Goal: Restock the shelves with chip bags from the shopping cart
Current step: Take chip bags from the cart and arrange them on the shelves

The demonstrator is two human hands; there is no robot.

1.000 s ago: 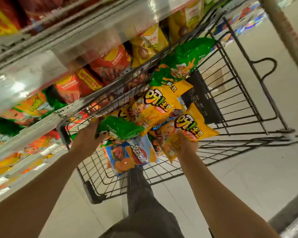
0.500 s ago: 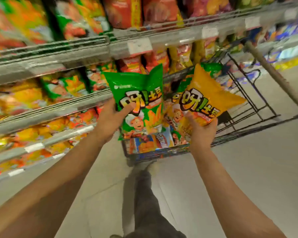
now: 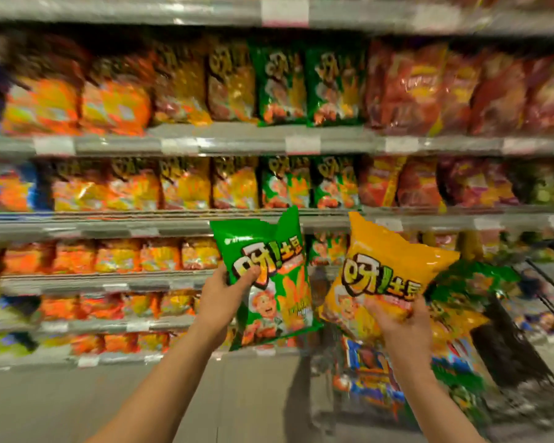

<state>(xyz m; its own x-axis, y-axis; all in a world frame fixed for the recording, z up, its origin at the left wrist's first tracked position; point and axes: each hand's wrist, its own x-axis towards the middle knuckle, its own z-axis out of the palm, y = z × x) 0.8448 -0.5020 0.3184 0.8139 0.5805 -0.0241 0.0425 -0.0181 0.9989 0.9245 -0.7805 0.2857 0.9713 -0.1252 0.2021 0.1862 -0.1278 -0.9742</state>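
Both bags lifted from cart (image 3: 509,362) to shelves (image 3: 179,145); left hand (image 3: 219,298) pinches green bag (image 3: 269,279), right hand (image 3: 397,324) grips yellow bag (image 3: 387,270); light, puffy, slippery, crushable: hold edges

The glossy green plastic chip bag (image 3: 271,279) carries bold yellow lettering outlined in black, a cartoon face and orange fry shapes. The glossy yellow-orange plastic chip bag (image 3: 385,273) bears the same black-edged yellow lettering over a red band. The grey metal shelves (image 3: 179,143) show white price tags and blurred rows of orange, yellow, green and dark red packets. The black wire shopping cart (image 3: 509,356) holds blue, green and yellow packets.
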